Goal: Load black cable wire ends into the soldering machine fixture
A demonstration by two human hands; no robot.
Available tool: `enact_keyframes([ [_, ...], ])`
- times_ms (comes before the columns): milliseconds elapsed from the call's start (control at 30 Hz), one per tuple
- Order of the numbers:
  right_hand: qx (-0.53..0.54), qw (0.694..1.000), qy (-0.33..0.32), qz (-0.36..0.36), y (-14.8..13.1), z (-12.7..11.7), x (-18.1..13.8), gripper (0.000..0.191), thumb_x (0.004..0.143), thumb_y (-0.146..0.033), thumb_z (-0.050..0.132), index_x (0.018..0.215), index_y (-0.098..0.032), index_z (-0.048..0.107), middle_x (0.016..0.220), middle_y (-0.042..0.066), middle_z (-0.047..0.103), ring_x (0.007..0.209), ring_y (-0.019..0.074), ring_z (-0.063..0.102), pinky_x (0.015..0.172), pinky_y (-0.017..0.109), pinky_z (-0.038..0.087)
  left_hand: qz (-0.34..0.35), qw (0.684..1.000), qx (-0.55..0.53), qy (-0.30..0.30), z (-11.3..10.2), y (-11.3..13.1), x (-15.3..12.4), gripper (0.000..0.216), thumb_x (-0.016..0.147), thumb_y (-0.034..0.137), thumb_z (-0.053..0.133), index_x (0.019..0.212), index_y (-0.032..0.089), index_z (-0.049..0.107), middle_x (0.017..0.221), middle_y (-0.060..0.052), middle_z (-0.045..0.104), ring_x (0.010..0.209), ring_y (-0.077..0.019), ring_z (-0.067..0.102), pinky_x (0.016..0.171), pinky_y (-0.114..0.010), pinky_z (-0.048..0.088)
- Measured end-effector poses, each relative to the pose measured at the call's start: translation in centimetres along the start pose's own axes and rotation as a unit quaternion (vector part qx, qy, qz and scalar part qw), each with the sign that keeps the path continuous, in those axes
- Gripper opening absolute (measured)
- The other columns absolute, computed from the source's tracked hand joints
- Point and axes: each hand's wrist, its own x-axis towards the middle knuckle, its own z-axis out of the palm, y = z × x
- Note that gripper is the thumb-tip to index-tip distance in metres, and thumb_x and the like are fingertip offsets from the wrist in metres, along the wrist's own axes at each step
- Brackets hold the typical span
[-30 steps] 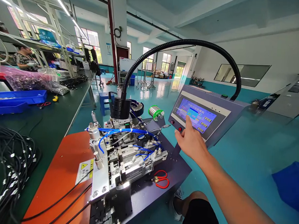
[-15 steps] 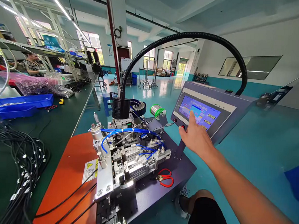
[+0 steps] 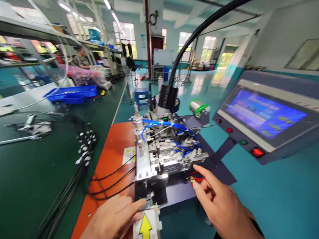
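Observation:
My left hand [image 3: 116, 215] is at the front end of the metal machine [image 3: 171, 156], its fingers close together and bent. The fingertips rest by a white block with a yellow arrow [image 3: 145, 229]; whatever they pinch, if anything, is hidden. My right hand [image 3: 219, 201] hovers at the machine's front right, thumb and index finger apart with nothing between them. Just beyond its fingertips, partly covered, lie red-handled cutters [image 3: 196, 177] on the dark base plate. Several black cables [image 3: 115, 193] run from the machine across the orange board [image 3: 108, 142].
To the right stands a control panel [image 3: 264, 112] with a lit screen and buttons. A black flexible hose [image 3: 189, 40] arches over the machine; a solder wire spool [image 3: 199, 107] sits behind. On the green bench are bundled cables [image 3: 85, 144], wrenches [image 3: 17, 139] and blue trays [image 3: 71, 93]. A person sits farther back.
My right hand has left the panel's screen and come down beside the cutters. My left hand has come into view at the machine's front. The view has turned left; the screen display differs.

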Motion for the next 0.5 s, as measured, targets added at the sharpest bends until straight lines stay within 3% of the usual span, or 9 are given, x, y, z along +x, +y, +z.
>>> enact_keyframes([
  [67,0.038,0.998,-0.030,-0.027,0.0,2.0,-2.0,0.038,0.102,-0.035,0.048,0.138,-0.026,0.048,0.072,-0.003,0.049,0.056,-0.0001,0.046,0.055,0.006,0.039,-0.041,0.999,-0.001,-0.011,0.5,0.3,0.4,0.025,0.096,0.027,0.048,0.117,0.023,0.061,0.088,-0.001,0.062,0.076,-0.0077,0.055,0.067,-0.018,0.042],
  [133,0.063,0.995,-0.050,-0.060,-0.3,3.7,-3.4,0.038,0.102,-0.031,0.050,0.139,-0.026,0.047,0.075,-0.003,0.050,0.059,-0.0009,0.048,0.058,0.002,0.041,-0.083,0.996,-0.024,-0.022,1.1,0.6,0.7,0.017,0.097,0.027,0.048,0.102,0.019,0.062,0.081,0.000,0.059,0.071,-0.0072,0.052,0.064,-0.020,0.037],
  [267,0.093,0.988,-0.056,-0.106,-1.6,6.2,-4.7,0.040,0.100,-0.024,0.052,0.140,-0.026,0.046,0.082,-0.002,0.052,0.062,-0.0008,0.051,0.061,0.001,0.044,-0.094,0.994,-0.046,0.008,2.2,1.3,0.7,0.019,0.096,0.023,0.047,0.082,0.015,0.056,0.069,0.000,0.050,0.063,-0.0094,0.039,0.059,-0.024,0.025],
  [500,0.143,0.986,-0.016,-0.088,-2.9,7.8,-4.8,0.039,0.101,-0.022,0.050,0.140,-0.025,0.048,0.097,0.003,0.054,0.074,0.0023,0.054,0.069,0.006,0.048,-0.109,0.990,-0.068,0.053,2.7,2.6,0.8,0.009,0.093,0.019,0.053,0.100,0.017,0.060,0.085,-0.001,0.054,0.077,-0.0092,0.045,0.072,-0.022,0.035],
])
